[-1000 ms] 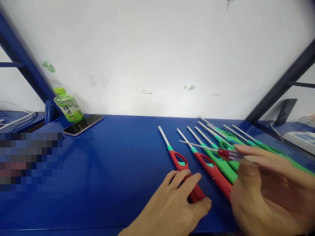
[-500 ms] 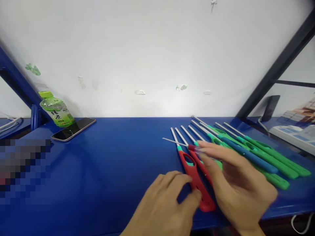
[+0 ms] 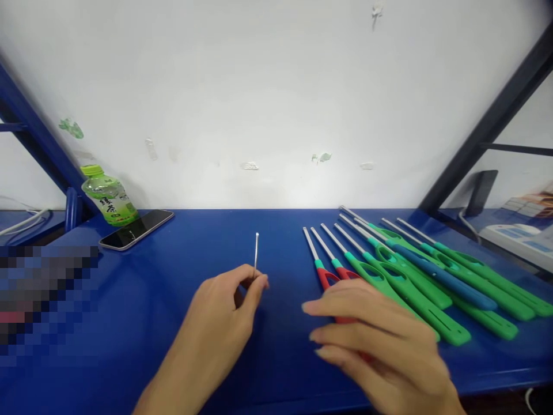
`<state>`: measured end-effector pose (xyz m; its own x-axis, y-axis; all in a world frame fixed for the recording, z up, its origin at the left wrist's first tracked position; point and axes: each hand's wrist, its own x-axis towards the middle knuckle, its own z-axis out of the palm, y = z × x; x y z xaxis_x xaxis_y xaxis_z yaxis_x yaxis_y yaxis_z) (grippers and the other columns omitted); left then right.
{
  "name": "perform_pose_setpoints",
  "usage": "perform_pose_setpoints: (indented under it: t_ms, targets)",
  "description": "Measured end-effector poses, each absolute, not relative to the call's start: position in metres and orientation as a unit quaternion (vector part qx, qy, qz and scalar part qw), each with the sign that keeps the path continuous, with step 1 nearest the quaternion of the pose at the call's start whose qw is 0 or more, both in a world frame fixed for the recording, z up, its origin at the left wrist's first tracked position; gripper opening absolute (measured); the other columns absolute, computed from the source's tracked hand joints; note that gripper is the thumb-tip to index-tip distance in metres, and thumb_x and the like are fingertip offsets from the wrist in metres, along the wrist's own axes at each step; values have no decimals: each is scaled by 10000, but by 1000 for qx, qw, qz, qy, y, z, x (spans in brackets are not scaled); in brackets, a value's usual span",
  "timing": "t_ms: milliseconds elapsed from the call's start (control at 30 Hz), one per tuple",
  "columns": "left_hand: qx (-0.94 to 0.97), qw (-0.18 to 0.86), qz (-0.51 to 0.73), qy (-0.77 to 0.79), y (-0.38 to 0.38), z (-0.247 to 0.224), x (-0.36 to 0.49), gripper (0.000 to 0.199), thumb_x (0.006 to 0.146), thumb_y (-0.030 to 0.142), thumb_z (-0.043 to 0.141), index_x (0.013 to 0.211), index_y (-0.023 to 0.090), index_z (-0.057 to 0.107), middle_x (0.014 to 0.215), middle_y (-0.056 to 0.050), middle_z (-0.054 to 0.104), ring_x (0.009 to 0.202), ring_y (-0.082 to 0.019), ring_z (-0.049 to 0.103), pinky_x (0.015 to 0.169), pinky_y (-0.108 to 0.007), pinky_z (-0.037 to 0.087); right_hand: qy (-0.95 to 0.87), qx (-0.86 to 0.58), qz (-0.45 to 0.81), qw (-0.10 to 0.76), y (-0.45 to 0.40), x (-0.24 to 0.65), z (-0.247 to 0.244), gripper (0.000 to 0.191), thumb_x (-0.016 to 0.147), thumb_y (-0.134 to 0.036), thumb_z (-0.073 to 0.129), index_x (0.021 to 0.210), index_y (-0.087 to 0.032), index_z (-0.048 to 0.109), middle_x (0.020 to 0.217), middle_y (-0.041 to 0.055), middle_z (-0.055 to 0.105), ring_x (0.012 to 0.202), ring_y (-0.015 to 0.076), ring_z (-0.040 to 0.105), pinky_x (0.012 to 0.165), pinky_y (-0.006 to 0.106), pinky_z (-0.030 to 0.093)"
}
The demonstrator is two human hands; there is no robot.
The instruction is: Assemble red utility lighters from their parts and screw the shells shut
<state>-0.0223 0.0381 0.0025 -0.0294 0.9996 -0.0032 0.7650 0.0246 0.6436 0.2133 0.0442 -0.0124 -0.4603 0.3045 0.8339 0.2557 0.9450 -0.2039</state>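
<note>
My left hand (image 3: 224, 311), near the table's middle, pinches a thin metal rod (image 3: 256, 253) that points up and away; the rod's lower end is hidden in the fingers. To the right, my right hand (image 3: 380, 340) has its fingers apart with nothing visible in them, slightly blurred. It hovers over two red-handled lighters (image 3: 325, 278) and covers most of their handles. Beside them several green-handled lighters (image 3: 440, 323) lie fanned out, metal tips toward the wall. A blue handle or tool (image 3: 449, 276) rests on top of them.
At the back left of the blue table (image 3: 207, 230), a green-capped bottle (image 3: 110, 199) stands behind a black phone (image 3: 137, 229). A pixelated patch covers the left edge. A white wall is behind; at the far right are a dark upright device (image 3: 481, 193) and a white power strip (image 3: 518, 236).
My left hand has moved left from the red lighter and now holds the thin rod, which my right hand held before. My right hand has let go and lowered slightly, fingers spread.
</note>
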Motion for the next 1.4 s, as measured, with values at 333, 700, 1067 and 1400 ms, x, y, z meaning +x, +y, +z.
perform_pose_setpoints:
  t_ms: [333,700,1067,1400]
  targets:
    - [611,-12,14,791,42,2,-61,338,1116,320,399,1151,185,706,1053,-143,754,940,-396,756,660,-386,445,-806,-480,-65,340,49,260,-36,382,1084,-540,587,1305,-303,789,1399,103,774,1265,363,755,979,561,656]
    - [619,-33,-13,785,47,-2,-59,429,1144,309,326,1360,146,659,1139,-177,759,906,-382,790,675,-405,548,-823,-492,28,282,65,227,-49,459,1101,-498,594,1482,-263,695,1614,122,620,1542,358,531,1212,597,516]
    - [641,-66,-19,765,49,-16,-60,515,1140,334,259,1442,138,628,1104,-186,753,890,-366,790,689,-398,572,-911,-252,7,325,10,160,-60,561,1152,-496,492,663,-231,565,528,-53,602,434,111,565,484,318,331]
    - [650,-70,-23,756,50,-18,-61,539,1142,305,250,1504,116,601,1102,-187,751,914,-383,793,689,-423,586,-932,-272,115,211,14,167,-54,443,1030,-450,746,691,-220,577,629,-96,646,556,80,610,575,287,354]
